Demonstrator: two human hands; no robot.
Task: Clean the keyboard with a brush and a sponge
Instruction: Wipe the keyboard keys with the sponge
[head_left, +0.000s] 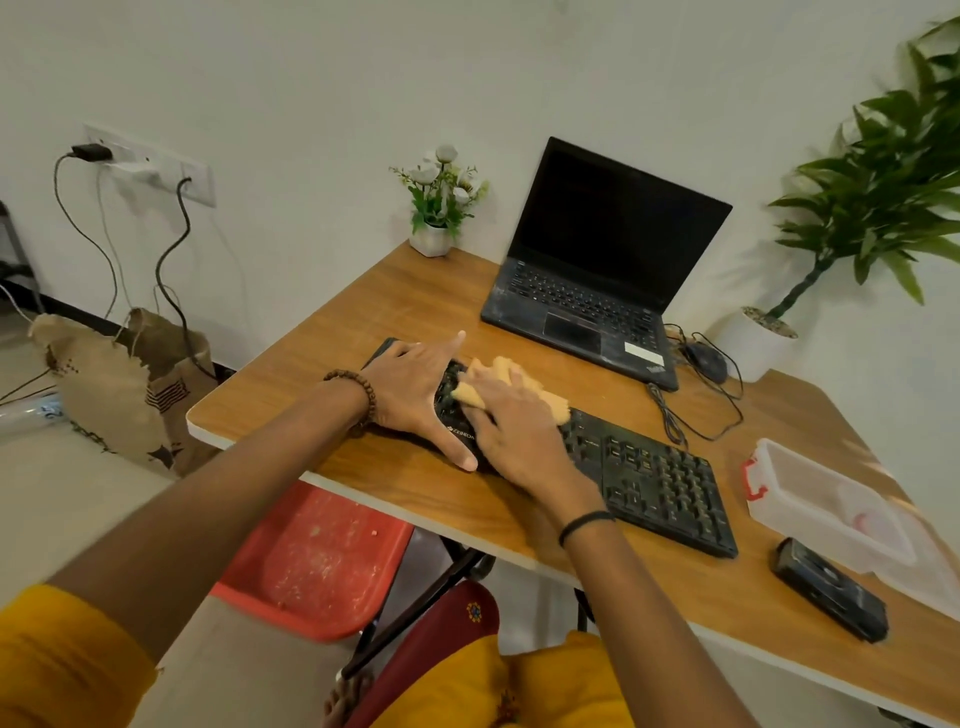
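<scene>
right hand (514, 431) grips sponge (550, 402), pressed on keyboard (660, 483) left-centre | left hand (415, 395) flat, fingers spread, pinning left end | long axis runs rightward; most keys lie right of sponge

Single head-worn wide-angle view, forward and down, close over the table (395, 312), edges apparently blurred.

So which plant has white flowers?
The little potted plant on the table, left of the laptop. The tall plant on the right has only green leaves.
</scene>
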